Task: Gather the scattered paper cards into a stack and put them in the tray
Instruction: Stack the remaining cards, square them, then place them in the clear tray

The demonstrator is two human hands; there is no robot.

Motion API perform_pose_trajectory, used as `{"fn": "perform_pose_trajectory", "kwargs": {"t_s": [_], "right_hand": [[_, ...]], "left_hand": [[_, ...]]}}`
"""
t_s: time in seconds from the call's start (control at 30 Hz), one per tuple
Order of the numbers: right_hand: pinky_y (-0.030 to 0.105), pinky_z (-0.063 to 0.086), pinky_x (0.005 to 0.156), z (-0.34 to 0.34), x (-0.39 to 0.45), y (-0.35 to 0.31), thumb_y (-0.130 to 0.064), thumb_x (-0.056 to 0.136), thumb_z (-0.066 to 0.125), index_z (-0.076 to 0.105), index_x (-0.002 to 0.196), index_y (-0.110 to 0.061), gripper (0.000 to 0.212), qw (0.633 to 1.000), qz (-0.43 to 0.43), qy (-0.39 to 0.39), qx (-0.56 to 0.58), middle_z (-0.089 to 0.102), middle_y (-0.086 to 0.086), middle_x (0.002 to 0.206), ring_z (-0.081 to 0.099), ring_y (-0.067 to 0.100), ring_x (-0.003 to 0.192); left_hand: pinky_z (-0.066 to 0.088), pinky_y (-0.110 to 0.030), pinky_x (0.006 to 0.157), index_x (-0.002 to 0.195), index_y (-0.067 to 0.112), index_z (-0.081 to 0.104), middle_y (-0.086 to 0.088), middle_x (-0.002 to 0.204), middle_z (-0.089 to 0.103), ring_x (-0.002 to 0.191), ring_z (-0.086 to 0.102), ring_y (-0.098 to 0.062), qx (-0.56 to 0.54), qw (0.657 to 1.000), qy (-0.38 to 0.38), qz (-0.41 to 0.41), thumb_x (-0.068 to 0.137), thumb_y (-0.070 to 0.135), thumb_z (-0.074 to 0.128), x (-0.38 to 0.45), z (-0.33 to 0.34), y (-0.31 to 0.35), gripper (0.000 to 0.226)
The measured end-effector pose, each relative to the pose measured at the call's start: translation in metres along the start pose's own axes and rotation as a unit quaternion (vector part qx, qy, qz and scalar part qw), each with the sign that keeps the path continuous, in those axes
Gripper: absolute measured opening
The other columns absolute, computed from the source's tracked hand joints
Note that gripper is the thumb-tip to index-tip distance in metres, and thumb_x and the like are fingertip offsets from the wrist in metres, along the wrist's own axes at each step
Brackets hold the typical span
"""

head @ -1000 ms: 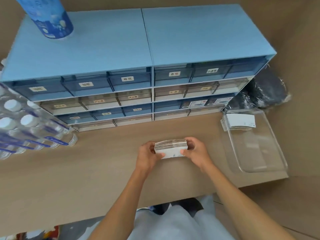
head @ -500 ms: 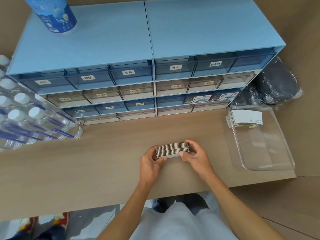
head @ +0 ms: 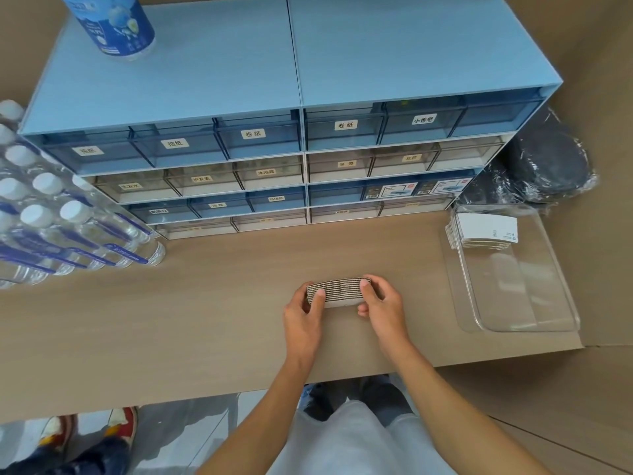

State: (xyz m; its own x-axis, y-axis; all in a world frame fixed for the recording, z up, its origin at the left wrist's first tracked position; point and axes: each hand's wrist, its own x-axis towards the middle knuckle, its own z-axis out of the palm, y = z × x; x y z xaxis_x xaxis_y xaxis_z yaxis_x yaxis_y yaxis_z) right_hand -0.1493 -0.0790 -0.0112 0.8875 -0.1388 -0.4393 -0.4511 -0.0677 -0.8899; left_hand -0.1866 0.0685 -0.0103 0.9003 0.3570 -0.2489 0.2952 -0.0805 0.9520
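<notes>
- Left hand (head: 303,311) and right hand (head: 383,306) clamped on opposite ends of a thick stack of brown-edged paper cards (head: 337,292), thumbs pressed on its near edge.
- Stack held on edge on the tan wooden tabletop (head: 205,303), well apart from the clear rectangular plastic tray (head: 520,296).
- A second white-faced card stack (head: 486,231) lying at the tray's far end.

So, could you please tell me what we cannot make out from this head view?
- Card stack: its count; the left hand and right hand cover both ends.
- Cards in the tray: print too small to read.
- Lowest drawer labels: blurred.
- Blue can: top cut off by the upper edge.
- Water bottles: cut off by the left edge.
</notes>
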Motion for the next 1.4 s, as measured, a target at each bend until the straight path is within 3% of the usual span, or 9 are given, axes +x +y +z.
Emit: {"fn": "perform_pose_trajectory", "kwargs": {"t_s": [0.13, 0.27, 0.43, 0.63, 0.8, 0.97, 1.1, 1.27, 1.4], "right_hand": [[0.026, 0.057, 0.056, 0.005, -0.001, 0.0, -0.039, 0.095, 0.055, 0.064, 0.096, -0.031, 0.012, 1.0, 0.012, -0.003, 0.01, 0.073, 0.002, 0.096, 0.063, 0.009, 0.057], [0.029, 0.057, 0.051, 0.01, 0.0, -0.003, -0.038, 0.098, 0.051, 0.06, 0.099, -0.026, 0.014, 0.997, 0.041, -0.017, 0.063, 0.072, 0.007, 0.096, 0.068, 0.019, 0.056], [0.029, 0.058, 0.053, 0.019, -0.006, 0.0, -0.043, 0.099, 0.048, 0.058, 0.119, -0.028, 0.027, 0.991, 0.059, -0.018, 0.118, 0.077, 0.005, 0.089, 0.071, 0.023, 0.061], [0.029, 0.057, 0.051, 0.019, -0.005, 0.0, -0.041, 0.099, 0.048, 0.064, 0.106, -0.02, 0.028, 0.994, 0.047, -0.005, 0.104, 0.077, 0.004, 0.084, 0.07, 0.023, 0.058], [0.029, 0.057, 0.05, 0.022, -0.004, 0.003, -0.04, 0.099, 0.047, 0.064, 0.103, -0.017, 0.029, 0.995, 0.039, 0.003, 0.088, 0.075, 0.008, 0.085, 0.069, 0.023, 0.057], [0.028, 0.056, 0.047, 0.021, -0.004, 0.002, -0.038, 0.1, 0.046, 0.064, 0.098, -0.02, 0.026, 0.997, 0.028, 0.005, 0.072, 0.073, 0.004, 0.081, 0.067, 0.021, 0.053], [0.029, 0.055, 0.048, 0.018, -0.003, 0.005, -0.04, 0.1, 0.046, 0.065, 0.097, -0.021, 0.027, 0.999, 0.019, 0.004, 0.035, 0.072, 0.009, 0.083, 0.066, 0.02, 0.054], [0.04, 0.052, 0.08, 0.016, 0.001, 0.008, -0.035, 0.1, 0.044, 0.068, 0.096, -0.017, 0.03, 0.982, -0.075, 0.058, -0.163, 0.07, -0.002, 0.092, 0.061, 0.016, 0.084], [0.044, 0.044, 0.091, 0.02, 0.001, 0.008, -0.019, 0.101, 0.047, 0.069, 0.1, -0.006, 0.026, 0.955, -0.141, 0.103, -0.24, 0.068, 0.007, 0.101, 0.046, 0.015, 0.091]], "left_hand": [[0.052, -0.012, 0.076, 0.109, 0.028, 0.067, 0.013, 0.097, 0.074, 0.09, 0.068, 0.0, -0.023, 0.999, 0.021, -0.009, 0.097, 0.033, 0.057, 0.0, 0.005, -0.004, 0.017], [0.048, -0.007, 0.075, 0.109, 0.03, 0.062, 0.009, 0.1, 0.071, 0.09, 0.066, 0.004, -0.037, 0.999, 0.034, -0.02, 0.099, 0.028, 0.055, 0.0, 0.011, -0.004, 0.012], [0.049, -0.011, 0.08, 0.112, 0.024, 0.064, 0.007, 0.102, 0.072, 0.094, 0.066, -0.001, -0.04, 0.999, 0.026, -0.021, 0.1, 0.028, 0.055, 0.001, 0.009, -0.008, 0.016], [0.048, -0.009, 0.08, 0.11, 0.024, 0.065, 0.009, 0.101, 0.071, 0.095, 0.065, 0.001, -0.044, 0.998, 0.041, -0.025, 0.1, 0.022, 0.053, 0.0, 0.014, -0.007, 0.015], [0.04, -0.009, 0.094, 0.127, 0.018, 0.055, 0.013, 0.123, 0.06, 0.109, 0.054, 0.013, -0.064, 0.995, 0.046, -0.064, 0.103, 0.014, 0.046, 0.004, 0.02, -0.006, 0.026], [0.04, -0.002, 0.086, 0.124, 0.02, 0.055, 0.016, 0.117, 0.059, 0.104, 0.054, 0.012, -0.067, 0.995, 0.044, -0.057, 0.104, 0.019, 0.042, 0.005, 0.024, -0.007, 0.024], [0.043, -0.005, 0.074, 0.106, 0.016, 0.062, 0.006, 0.098, 0.064, 0.085, 0.057, 0.008, -0.075, 0.993, 0.075, -0.05, 0.105, 0.023, 0.042, 0.011, 0.026, -0.004, 0.022], [0.041, -0.005, 0.083, 0.101, 0.007, 0.061, 0.004, 0.105, 0.066, 0.094, 0.058, 0.009, -0.055, 0.995, 0.073, -0.036, 0.105, 0.016, 0.037, 0.017, 0.029, -0.005, 0.026], [0.041, -0.005, 0.083, 0.097, 0.009, 0.059, 0.001, 0.1, 0.064, 0.092, 0.058, 0.01, -0.06, 0.994, 0.085, -0.031, 0.107, 0.017, 0.035, 0.015, 0.034, -0.004, 0.028]]}}
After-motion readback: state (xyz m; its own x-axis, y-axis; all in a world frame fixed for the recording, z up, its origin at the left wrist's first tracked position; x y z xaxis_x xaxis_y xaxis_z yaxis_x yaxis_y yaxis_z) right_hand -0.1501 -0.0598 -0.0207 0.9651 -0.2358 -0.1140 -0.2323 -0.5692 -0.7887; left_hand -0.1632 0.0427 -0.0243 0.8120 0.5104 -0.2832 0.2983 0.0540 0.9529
